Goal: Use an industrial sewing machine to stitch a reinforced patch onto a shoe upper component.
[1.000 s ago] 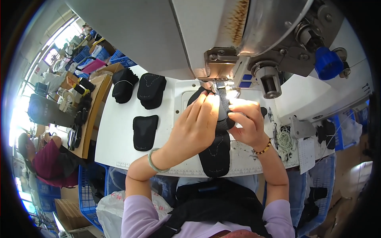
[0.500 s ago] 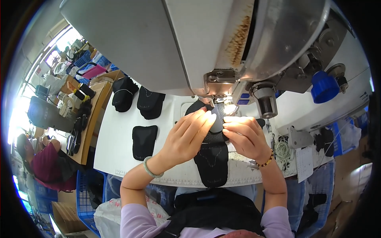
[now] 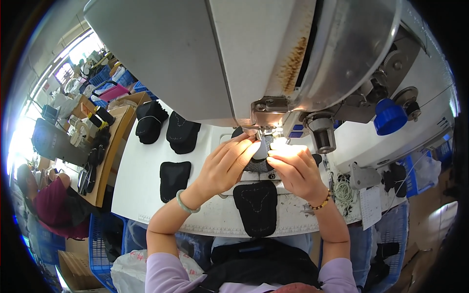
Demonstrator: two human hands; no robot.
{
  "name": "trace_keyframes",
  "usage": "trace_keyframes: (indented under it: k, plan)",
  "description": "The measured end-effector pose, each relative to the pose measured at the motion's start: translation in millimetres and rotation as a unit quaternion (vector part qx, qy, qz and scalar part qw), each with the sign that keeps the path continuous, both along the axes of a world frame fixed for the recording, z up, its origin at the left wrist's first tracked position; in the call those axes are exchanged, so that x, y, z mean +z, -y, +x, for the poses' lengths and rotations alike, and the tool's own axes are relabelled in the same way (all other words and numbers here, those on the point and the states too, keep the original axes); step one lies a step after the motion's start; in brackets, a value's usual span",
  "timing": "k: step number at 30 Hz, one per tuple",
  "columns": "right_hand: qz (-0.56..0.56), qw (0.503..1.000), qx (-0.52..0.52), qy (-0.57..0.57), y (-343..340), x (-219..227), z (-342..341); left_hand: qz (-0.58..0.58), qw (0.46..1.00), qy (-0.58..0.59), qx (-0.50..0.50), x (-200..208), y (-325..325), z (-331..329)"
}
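Note:
Under the lit needle area of a sewing machine [image 3: 264, 117] lies a black fabric piece [image 3: 259, 166], partly hidden by my hands. A smooth grey patch [image 3: 261, 152] rests on it. My left hand [image 3: 225, 165] has its fingers pressed together at the patch's left edge, close to the needle. At the right edge my right hand [image 3: 297, 168] pinches the work between thumb and fingers. What exactly lies between the fingertips is partly covered. Nearer to me, a separate black fabric piece [image 3: 255, 209] with pale stitch lines lies flat at the table's front edge.
On the left of the white table [image 3: 139, 183] lie a single black piece [image 3: 175, 180], a stack of black pieces [image 3: 182, 134] and a tied bundle [image 3: 150, 123]. Coiled cord [image 3: 346, 188] and a white paper [image 3: 371, 205] are at the right. A person [image 3: 56, 205] sits far left.
The view has shifted slightly. My hands and the patched piece are closer to the needle, and the front black piece now shows fully, apart from the work.

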State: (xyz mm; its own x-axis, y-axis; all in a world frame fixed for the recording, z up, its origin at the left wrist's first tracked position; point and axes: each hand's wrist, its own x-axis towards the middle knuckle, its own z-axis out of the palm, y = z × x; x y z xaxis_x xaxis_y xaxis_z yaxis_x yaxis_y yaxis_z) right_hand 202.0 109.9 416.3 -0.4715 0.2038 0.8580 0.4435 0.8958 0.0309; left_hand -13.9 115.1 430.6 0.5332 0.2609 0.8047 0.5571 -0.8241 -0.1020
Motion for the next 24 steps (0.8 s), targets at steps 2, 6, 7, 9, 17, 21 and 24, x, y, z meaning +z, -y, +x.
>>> trace_keyframes:
  k: [2,6,7,9,17,21,24]
  plan:
    - [0.004,1.000,-0.020,0.000,0.0,-0.6,-2.1,0.010,1.000,0.005,-0.006,-2.2,-5.1,-0.8]
    - [-0.006,0.999,-0.043,0.001,0.7,-4.3,-5.2,0.034,0.999,0.025,-0.027,-6.1,-14.7,-2.1]
    - [-0.002,0.998,-0.067,0.006,0.9,-6.4,-5.2,0.035,0.998,0.030,-0.034,-7.2,-16.9,-1.9]
    - [0.002,0.996,-0.089,0.010,1.3,-8.4,-5.9,0.041,0.998,0.035,-0.040,-9.7,-20.6,-2.8]
    - [-0.008,0.993,-0.117,0.008,5.1,-1.9,-13.9,0.039,0.997,0.055,-0.044,-19.2,-34.2,-7.4]
    - [-0.002,0.991,-0.131,-0.007,4.5,-2.8,-17.9,0.020,0.998,0.053,-0.033,-17.5,-34.5,-8.6]
    - [-0.002,0.989,-0.144,-0.027,1.9,-1.5,-18.8,-0.019,0.997,0.050,-0.048,-5.9,-31.6,-9.4]
